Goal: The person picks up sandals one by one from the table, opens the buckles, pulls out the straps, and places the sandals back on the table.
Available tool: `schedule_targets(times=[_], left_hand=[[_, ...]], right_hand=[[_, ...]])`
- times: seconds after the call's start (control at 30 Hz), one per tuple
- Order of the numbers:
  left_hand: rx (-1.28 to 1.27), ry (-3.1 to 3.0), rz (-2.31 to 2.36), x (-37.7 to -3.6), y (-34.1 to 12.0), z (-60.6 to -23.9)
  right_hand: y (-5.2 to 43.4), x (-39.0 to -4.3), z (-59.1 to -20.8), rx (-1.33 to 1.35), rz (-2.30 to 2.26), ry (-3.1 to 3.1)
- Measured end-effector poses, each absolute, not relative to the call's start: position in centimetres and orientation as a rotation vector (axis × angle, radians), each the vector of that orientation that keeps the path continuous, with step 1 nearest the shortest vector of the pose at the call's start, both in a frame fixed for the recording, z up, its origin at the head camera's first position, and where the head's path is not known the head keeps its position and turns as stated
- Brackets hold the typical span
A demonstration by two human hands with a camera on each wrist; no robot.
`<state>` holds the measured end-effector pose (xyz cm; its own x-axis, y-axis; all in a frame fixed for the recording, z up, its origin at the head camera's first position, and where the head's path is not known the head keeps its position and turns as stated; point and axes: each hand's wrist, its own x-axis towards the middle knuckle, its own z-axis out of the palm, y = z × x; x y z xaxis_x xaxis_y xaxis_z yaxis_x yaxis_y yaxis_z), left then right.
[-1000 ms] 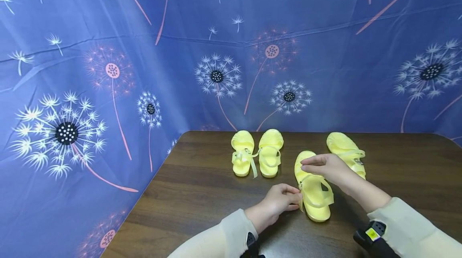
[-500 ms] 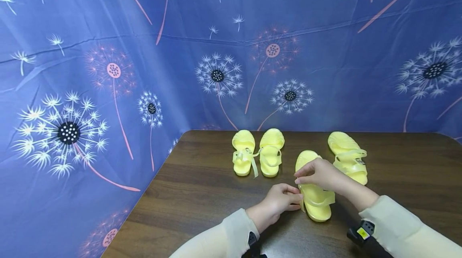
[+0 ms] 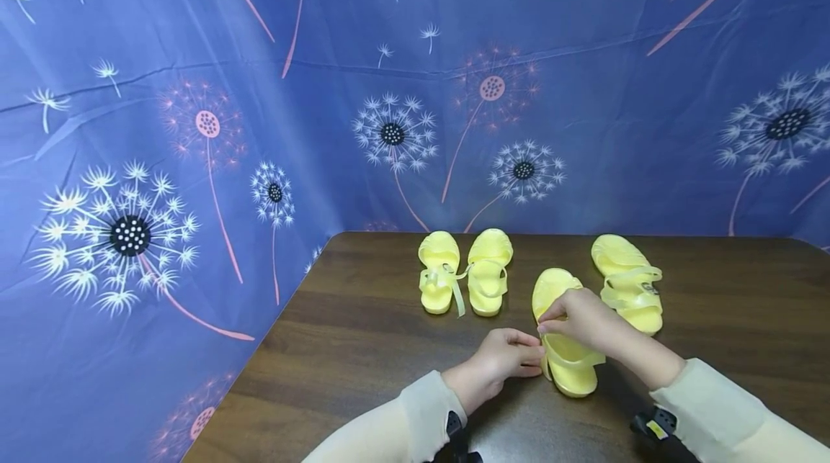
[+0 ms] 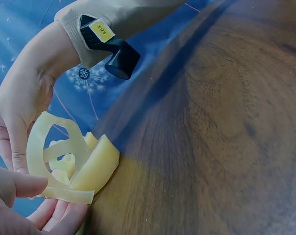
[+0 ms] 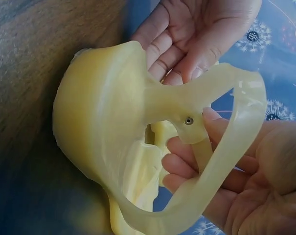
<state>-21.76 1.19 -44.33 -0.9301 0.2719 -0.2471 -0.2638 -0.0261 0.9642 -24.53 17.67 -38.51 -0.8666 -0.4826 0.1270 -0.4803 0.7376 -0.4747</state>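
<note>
A yellow jelly sandal (image 3: 574,380) stands upright on the table between my two hands, toe pointing away. My left hand (image 3: 496,363) is at its left side; in the left wrist view, the thumb and fingers pinch the loose end of the ankle strap (image 4: 72,195). From above and to the right, my right hand (image 3: 583,320) reaches over the sandal and covers its middle. Its thumb and fingers pinch the strap close to a small metal rivet (image 5: 189,120), as the right wrist view shows.
Two more yellow sandals, the left one (image 3: 438,297) and its neighbour (image 3: 488,302), stand side by side at the table's back. Another sandal (image 3: 619,258) stands behind my right hand. The brown wooden table (image 3: 363,304) meets a blue dandelion-print cloth (image 3: 311,132).
My right hand has come down and left from above the sandal's toe to the strap at its left side. My left hand keeps its place at the strap.
</note>
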Motion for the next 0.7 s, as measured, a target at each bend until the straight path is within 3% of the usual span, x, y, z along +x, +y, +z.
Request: schedule_targets(times=[0.23, 0.7], left_hand=[[-0.028, 1.854, 2.064, -21.9, 1.6, -44.2], [-0.115, 1.942, 2.044, -21.5, 2.2, -44.3]], right_hand=[[18.7, -25.2, -39.0, -0.853, -0.884, 2.808], [18.8, -24.2, -40.2, -0.624, -1.059, 2.752]])
